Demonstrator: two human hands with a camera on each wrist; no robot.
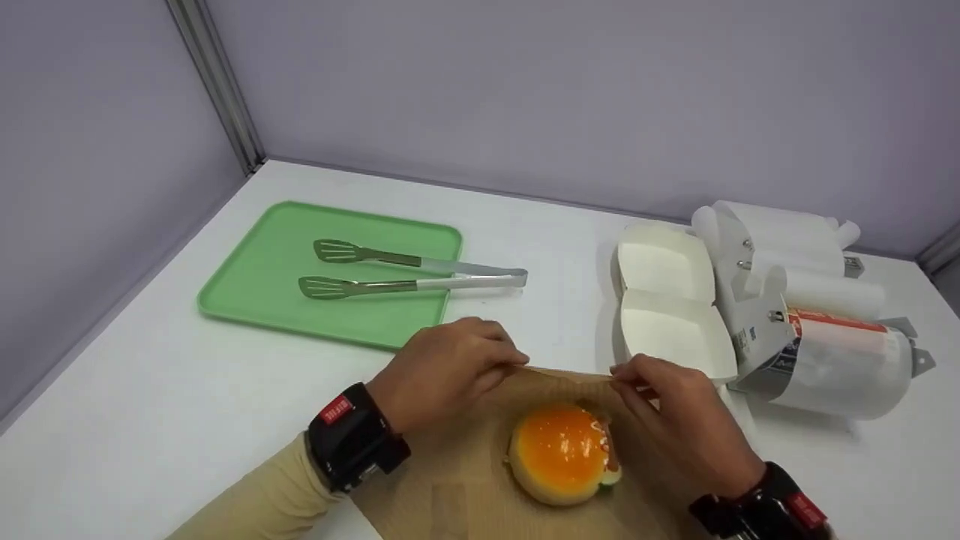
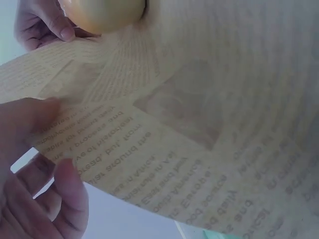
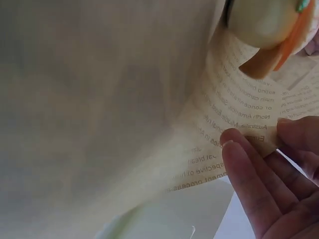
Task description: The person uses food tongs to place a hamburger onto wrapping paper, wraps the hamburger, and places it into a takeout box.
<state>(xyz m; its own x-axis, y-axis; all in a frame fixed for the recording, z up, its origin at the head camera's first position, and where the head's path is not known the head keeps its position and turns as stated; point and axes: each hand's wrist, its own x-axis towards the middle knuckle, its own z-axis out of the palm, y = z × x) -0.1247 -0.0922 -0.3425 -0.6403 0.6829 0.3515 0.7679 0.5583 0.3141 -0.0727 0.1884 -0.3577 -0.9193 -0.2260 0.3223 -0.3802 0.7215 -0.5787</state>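
A round toy-like burger (image 1: 559, 454) with a glossy orange-yellow bun sits on a sheet of brown wrapping paper (image 1: 469, 480). Printed text covers the paper (image 2: 164, 129) in the left wrist view. My left hand (image 1: 450, 367) pinches the paper's far edge between thumb and fingers, up and to the left of the burger. On the other side, the right hand (image 1: 686, 420) pinches the same edge near its right end. Between the hands the edge is raised and slightly wavy. In the right wrist view, a blurred fold of paper (image 3: 99, 124) fills much of the left side.
A green tray (image 1: 255, 277) lies at the back left, with metal tongs (image 1: 480, 283) resting across it and over its right rim. An opened white takeout box (image 1: 667, 262) stands behind my right hand. Right of it are rolls of clear bags (image 1: 855, 367) on a holder.
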